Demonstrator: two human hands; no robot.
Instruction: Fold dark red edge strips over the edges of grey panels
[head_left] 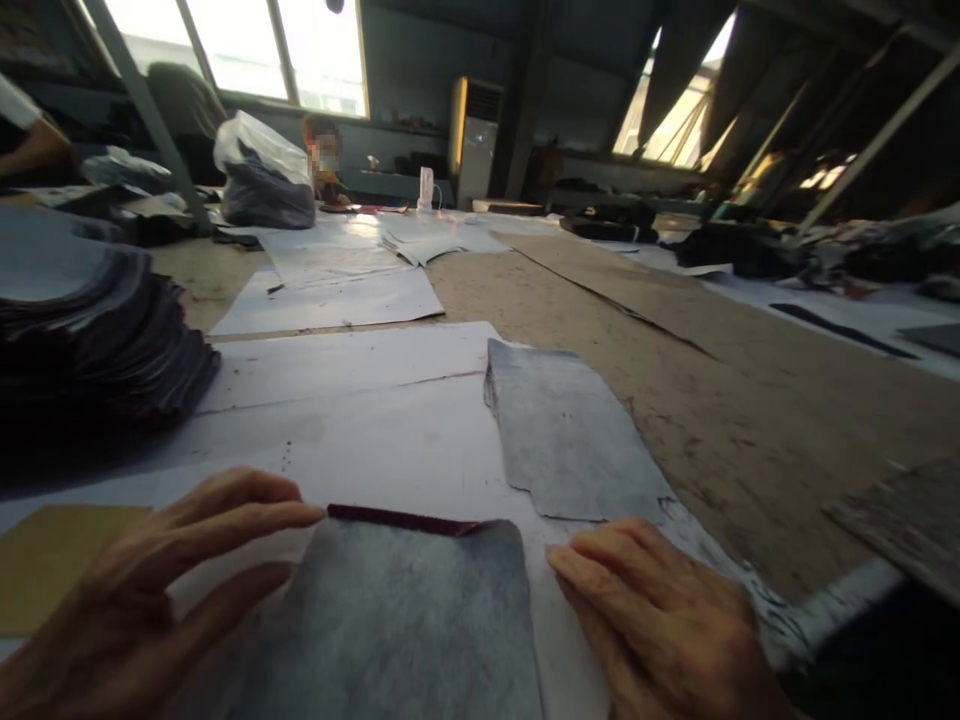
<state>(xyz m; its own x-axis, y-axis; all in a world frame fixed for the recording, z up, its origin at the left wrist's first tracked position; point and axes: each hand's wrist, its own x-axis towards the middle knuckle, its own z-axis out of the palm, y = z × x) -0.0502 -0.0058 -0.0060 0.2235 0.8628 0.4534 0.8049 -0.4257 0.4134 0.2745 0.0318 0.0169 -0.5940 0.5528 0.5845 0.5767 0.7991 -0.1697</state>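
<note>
- Grey sheet (405, 620) lies flat on table (750, 400), between both hands, red edge at its far side.
- Left hand (142, 600) fingers spread flat on its corner; right hand (660, 620) flat beside it, gripping nothing.
- Step, judged: smoothing and aligning; next move needs even pressure.

Your left hand (142, 590) and right hand (660, 620) flank the near sheet (397, 630). Behind it to the right lies a second sheet (570, 440); a stack (90, 340) stands far left.

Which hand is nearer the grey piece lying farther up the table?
Right. The right hand lies flat just below the far grey piece, near its lower right corner. The left hand is well off to its left, fingers on the near grey piece.
</note>
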